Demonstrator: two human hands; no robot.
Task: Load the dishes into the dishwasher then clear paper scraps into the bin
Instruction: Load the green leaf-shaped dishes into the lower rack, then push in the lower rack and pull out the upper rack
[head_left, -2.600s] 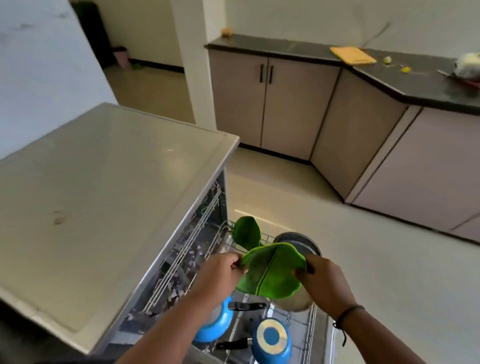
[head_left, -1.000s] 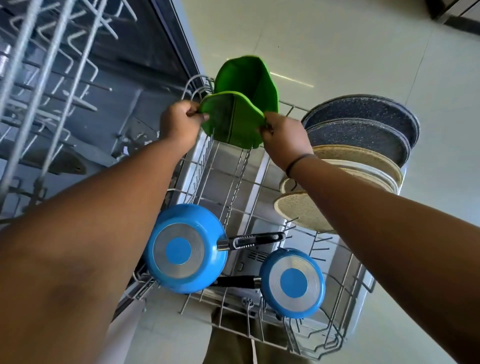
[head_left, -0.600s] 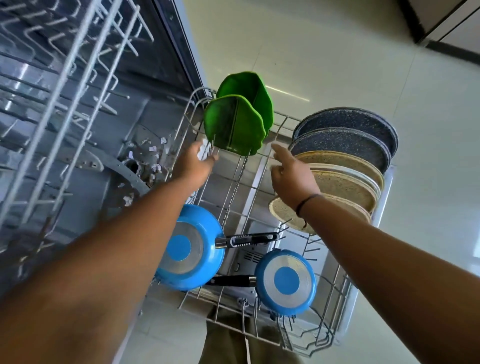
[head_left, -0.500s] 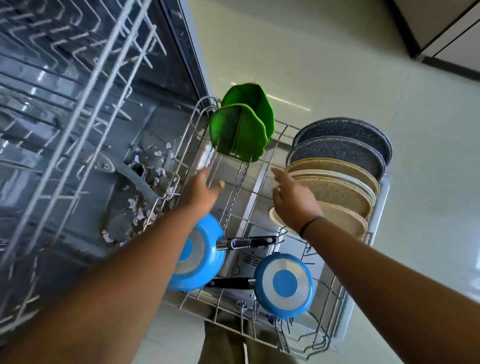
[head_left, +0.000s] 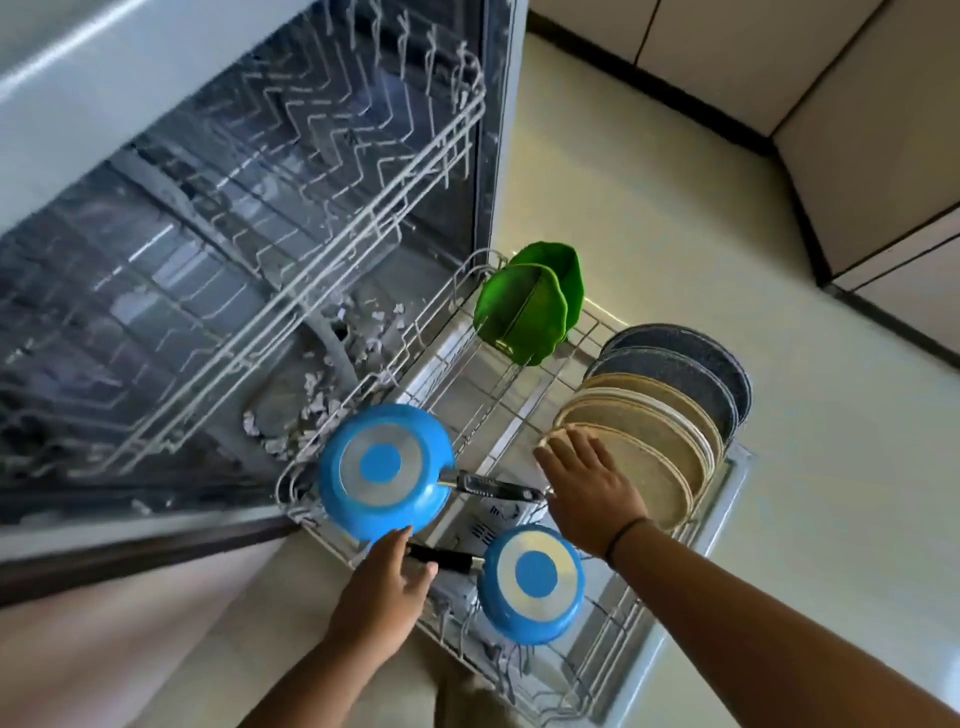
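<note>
While the lower rack (head_left: 524, 415) stands pulled out of the dishwasher (head_left: 249, 218), two green plates (head_left: 524, 312) sit upright at its far end beside a row of speckled plates (head_left: 670, 395). Both hands hover with fingers loose, holding nothing: left hand (head_left: 382, 597) near two blue pans (head_left: 384, 467), right hand (head_left: 589, 488) over the rack. Paper scraps (head_left: 317, 405) (torn, pale) litter the tub floor.

rack centre (head_left: 483, 400) open, pans (head_left: 384, 470) perhaps crowding
</note>
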